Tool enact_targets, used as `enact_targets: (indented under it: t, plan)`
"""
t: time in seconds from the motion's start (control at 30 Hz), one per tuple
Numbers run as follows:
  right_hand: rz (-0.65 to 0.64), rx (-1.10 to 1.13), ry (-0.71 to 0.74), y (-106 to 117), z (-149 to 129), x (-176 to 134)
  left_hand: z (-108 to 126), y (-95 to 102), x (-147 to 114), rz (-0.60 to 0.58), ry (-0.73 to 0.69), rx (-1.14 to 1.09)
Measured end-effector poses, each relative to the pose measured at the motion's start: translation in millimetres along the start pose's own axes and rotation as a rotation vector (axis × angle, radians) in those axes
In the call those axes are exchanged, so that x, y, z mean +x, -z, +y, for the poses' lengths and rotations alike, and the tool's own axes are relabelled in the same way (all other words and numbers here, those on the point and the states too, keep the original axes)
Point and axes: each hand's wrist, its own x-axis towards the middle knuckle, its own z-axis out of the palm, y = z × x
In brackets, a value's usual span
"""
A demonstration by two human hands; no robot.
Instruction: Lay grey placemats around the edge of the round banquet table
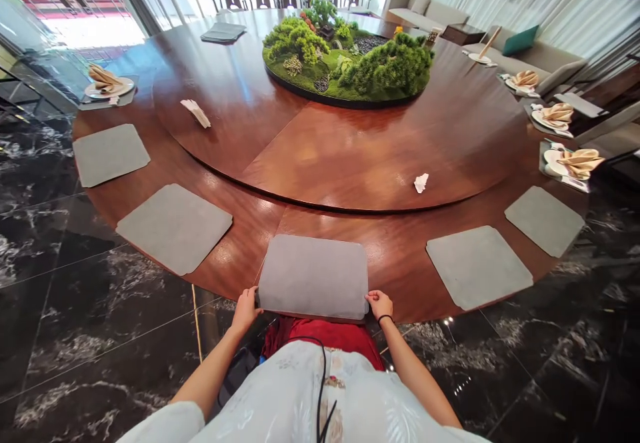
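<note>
A grey placemat point(313, 276) lies flat at the near edge of the round wooden table point(245, 256), straight in front of me. At its left side, my left hand point(247, 310) grips the lower corner area between thumb and fingers. My right hand point(380, 304), with a dark band at the wrist, pinches the placemat's right edge near the lower corner. More grey placemats lie along the rim: one to the left point(175, 228), another farther left point(111, 154), one to the right point(479, 266) and another beyond it point(545, 221).
A raised turntable point(320, 163) carries a green miniature garden point(350, 63), a folded paper strip point(196, 113) and a crumpled tissue point(421, 183). Stacked placemats point(223, 32) lie at the back left. Place settings with folded napkins point(575, 163) line the right rim; one napkin setting point(107, 83) sits left.
</note>
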Motion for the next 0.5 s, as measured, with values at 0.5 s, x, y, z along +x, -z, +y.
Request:
enact_targets:
  t: [0.5]
  plan:
    - [0.041, 0.123, -0.013, -21, -26, -34, -60, 4.2, 20, -0.107, -0.026, -0.045]
